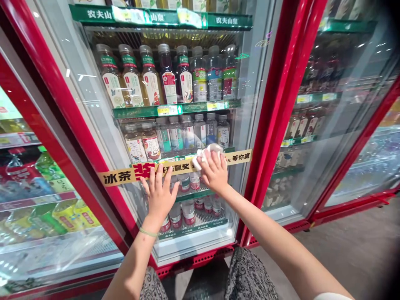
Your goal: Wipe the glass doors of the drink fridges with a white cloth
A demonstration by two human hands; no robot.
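Both hands are on the glass door (262,121) of a red-framed drinks fridge. My left hand (160,193) lies flat with its fingers spread, the fingertips over a yellow strip (117,177) with printed characters that runs across the glass. Under the fingers of my right hand (215,173) is a crumpled white wipe (215,148), pressed to the glass at the strip's right part. The wipe covers some of the printing, and whether it is cloth or paper I cannot tell.
Behind the glass stand several rows of bottled drinks (150,83) on green-edged shelves (190,109). Neighbouring fridges with red frames (281,112) flank this door; the left one holds soft drink bottles (46,162). Grey floor (343,246) shows at lower right.
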